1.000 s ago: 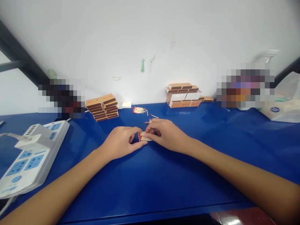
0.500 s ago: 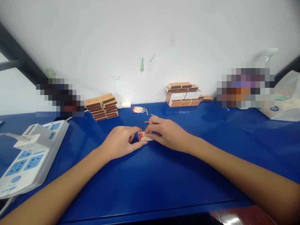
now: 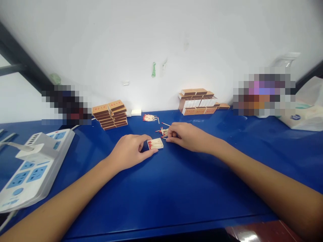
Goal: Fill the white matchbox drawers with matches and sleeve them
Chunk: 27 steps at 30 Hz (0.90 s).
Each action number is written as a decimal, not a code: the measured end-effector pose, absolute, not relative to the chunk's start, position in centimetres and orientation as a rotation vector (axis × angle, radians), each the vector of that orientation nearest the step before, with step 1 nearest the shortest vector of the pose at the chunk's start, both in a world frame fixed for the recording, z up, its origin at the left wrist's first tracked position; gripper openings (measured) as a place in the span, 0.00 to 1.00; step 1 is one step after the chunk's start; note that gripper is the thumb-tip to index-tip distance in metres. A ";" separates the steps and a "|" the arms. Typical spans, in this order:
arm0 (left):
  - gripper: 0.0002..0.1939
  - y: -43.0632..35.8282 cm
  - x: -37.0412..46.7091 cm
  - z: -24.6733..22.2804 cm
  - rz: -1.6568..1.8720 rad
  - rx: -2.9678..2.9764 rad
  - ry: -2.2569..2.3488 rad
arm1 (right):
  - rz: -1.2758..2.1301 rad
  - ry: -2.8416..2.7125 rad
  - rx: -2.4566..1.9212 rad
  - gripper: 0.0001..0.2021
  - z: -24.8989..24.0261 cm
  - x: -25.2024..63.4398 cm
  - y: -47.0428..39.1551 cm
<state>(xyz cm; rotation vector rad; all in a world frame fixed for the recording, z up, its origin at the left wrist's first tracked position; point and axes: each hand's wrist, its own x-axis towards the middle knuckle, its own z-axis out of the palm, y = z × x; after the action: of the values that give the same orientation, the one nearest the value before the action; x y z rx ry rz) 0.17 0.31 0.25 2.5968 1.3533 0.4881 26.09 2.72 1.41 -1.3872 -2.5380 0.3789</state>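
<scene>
A small white matchbox tray (image 3: 158, 145) holds red-headed matches and lies on the blue table. My left hand (image 3: 133, 151) grips it at its left end, thumb on the near side and fingers on the far side. To the right of the tray, my right hand (image 3: 185, 136) has its thumb and fingertips pinched together at the edge of a loose pile of matches (image 3: 164, 131). A match end shows by those fingertips, but whether it is held is hard to make out. Farther back lies another pile of matches (image 3: 150, 117).
Stacked matchboxes stand at the back left (image 3: 111, 116) and back right (image 3: 198, 102). A small white box (image 3: 136, 112) sits by the wall. On the left is a power strip (image 3: 57, 161) with a plugged-in adapter; a white plastic package (image 3: 302, 117) lies far right.
My right hand has moved right and slightly back, off the tray to the near match pile. The tray's matches now show more fully. My left hand has stayed on the tray.
</scene>
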 end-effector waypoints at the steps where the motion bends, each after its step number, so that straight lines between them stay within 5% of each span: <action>1: 0.18 0.3 0.2 0.2 0.489 2.599 1.348 | 0.365 -2.534 -1.394 0.08 1.3 26.1 2.7; 27: 0.18 0.3 0.2 0.2 0.501 2.621 1.336 | -0.152 -2.695 -1.146 0.12 0.5 26.1 4.0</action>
<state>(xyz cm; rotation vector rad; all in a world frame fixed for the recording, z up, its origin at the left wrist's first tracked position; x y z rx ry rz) 0.18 0.32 0.20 2.6212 1.3358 0.5011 26.05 4.03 0.53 -1.1457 -2.6948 -0.1522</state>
